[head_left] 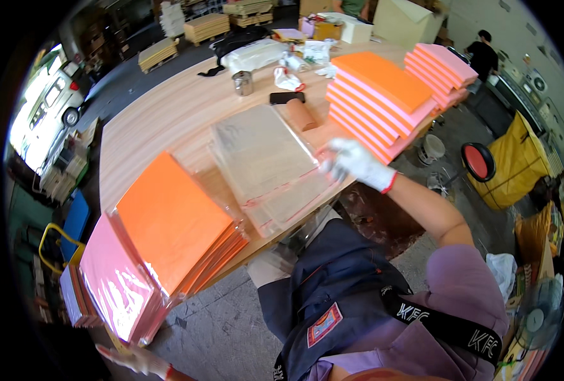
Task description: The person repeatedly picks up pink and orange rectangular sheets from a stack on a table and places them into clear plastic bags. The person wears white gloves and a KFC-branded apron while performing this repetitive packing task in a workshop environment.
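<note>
A pile of clear plastic bags point(256, 146) with reddish edges lies at the table's front middle. At its right edge is my right hand point(361, 166) in a white glove, fingers curled on a bag's edge; the fingertips are slightly blurred. My left hand point(135, 360), also gloved, is low at the lower left with its fingers stretched out, holding nothing. Above it, shiny wrapped pink packs point(113, 273) lie at the table's corner. Orange sheets point(170, 219) in clear wrapping are stacked between those packs and the bags.
A tall stack of orange and pink sheets point(383, 82) stands at the right, with another stack point(444, 63) behind. A phone point(287, 98), brown block point(301, 114) and metal canister point(242, 83) sit beyond the bags. A stool point(478, 161) stands right of the table; people are farther back.
</note>
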The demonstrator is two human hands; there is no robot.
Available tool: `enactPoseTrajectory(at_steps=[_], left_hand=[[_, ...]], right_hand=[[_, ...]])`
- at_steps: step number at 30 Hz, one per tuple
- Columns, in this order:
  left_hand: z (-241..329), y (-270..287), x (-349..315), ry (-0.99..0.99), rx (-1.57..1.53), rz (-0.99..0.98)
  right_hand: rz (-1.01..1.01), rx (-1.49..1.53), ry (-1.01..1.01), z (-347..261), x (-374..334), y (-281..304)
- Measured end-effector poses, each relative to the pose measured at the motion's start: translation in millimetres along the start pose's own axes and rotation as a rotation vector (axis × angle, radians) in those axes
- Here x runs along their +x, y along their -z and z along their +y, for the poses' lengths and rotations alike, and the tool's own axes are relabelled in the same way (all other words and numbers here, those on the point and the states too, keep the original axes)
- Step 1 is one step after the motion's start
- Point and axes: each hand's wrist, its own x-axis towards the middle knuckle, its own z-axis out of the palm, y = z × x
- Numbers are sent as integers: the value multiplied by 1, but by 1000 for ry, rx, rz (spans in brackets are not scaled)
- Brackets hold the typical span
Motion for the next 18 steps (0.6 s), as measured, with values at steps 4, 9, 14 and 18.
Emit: enactPoseTrajectory(at_steps=[4, 9, 14, 18], left_hand=[[65, -2, -67, -452, -82, -58], [165, -56, -170, -736, -579, -714], [248, -133, -230, -707, -299, -1056], [263, -176, -237, -806, -182, -1026]], right_hand=[[812, -435, 362, 1, -24, 136], [1036, -48, 207, -2, -32, 303], [951, 206, 4, 6, -7, 357], [901, -47, -228, -5, 5, 368]])
